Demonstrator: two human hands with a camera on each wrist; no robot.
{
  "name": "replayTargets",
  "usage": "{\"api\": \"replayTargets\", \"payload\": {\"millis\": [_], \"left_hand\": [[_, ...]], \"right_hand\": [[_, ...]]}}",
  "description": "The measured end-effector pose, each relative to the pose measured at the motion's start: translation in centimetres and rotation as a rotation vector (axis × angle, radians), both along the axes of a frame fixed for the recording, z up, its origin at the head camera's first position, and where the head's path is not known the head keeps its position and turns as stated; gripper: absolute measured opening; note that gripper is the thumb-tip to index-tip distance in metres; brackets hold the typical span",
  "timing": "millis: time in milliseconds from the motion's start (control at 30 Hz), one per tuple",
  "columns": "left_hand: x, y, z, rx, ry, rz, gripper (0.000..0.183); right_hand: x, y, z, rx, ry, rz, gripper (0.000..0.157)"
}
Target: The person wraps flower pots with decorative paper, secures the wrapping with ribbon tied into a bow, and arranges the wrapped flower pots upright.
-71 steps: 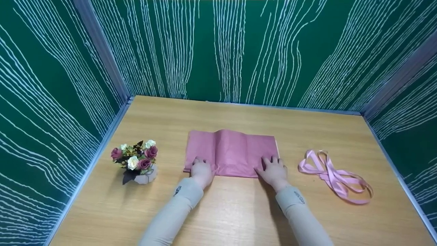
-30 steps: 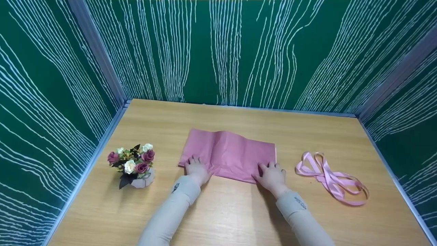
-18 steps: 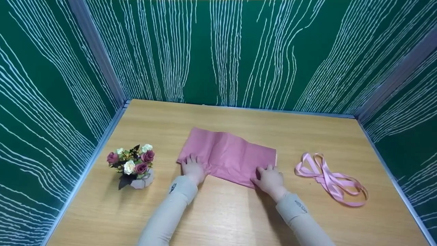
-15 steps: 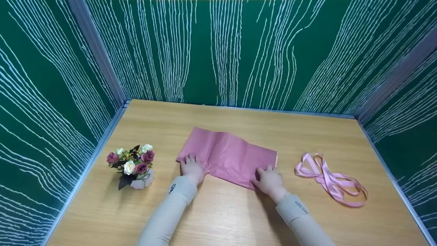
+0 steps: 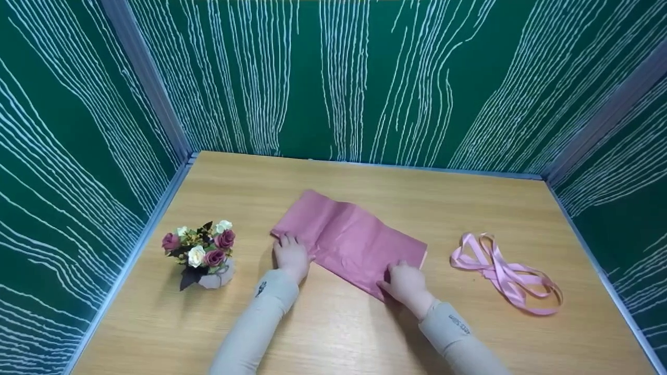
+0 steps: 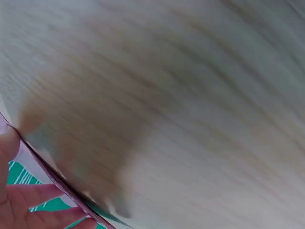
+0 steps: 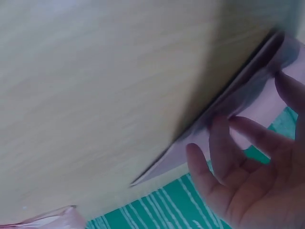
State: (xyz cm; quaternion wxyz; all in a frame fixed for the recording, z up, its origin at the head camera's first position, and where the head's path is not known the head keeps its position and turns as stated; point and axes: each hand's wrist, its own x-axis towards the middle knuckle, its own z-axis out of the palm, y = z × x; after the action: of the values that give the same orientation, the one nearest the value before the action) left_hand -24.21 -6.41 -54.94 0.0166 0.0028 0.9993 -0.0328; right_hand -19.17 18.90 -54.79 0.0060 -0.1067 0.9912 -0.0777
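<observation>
A flat, folded sheet of dusty-pink paper (image 5: 346, 237) lies aslant on the wooden table in the head view, its right end nearer the person. A pale edge shows at that end. My left hand (image 5: 291, 256) rests on its near left part, fingertips on the paper; in the left wrist view the fingers (image 6: 45, 193) are fairly straight against it. At the near right corner my right hand (image 5: 407, 284) touches the paper; the right wrist view has its fingers (image 7: 257, 133) loosely bent against the folded layers (image 7: 259, 98). What lies inside the folds is hidden.
To the left stands a small pot of artificial roses (image 5: 200, 255), white and mauve. A looped pink satin ribbon (image 5: 508, 271) lies on the right. Green walls (image 5: 302, 78) with white wavy lines enclose the table's back and sides.
The pink paper has turned clockwise, its right end coming toward the person and its left end moving away. Both hands have moved with it. Flowers and ribbon stay put.
</observation>
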Motion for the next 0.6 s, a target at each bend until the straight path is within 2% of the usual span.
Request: {"api": "replayTargets", "payload": {"millis": [267,467,600], "left_hand": [[-0.6,-0.1,0.4,-0.018,0.003,-0.014,0.051],[-0.6,0.0,0.0,0.014,0.027,-0.012,0.041],[-0.5,0.3,0.0,0.042,0.028,-0.016,0.041]], "right_hand": [[1.8,-1.7,0.6,-0.001,0.051,0.076,0.044],[2.6,-2.6,0.7,0.004,0.098,0.116,0.048],[2.1,-2.4,1.5,-0.039,0.031,0.081,0.049]]}}
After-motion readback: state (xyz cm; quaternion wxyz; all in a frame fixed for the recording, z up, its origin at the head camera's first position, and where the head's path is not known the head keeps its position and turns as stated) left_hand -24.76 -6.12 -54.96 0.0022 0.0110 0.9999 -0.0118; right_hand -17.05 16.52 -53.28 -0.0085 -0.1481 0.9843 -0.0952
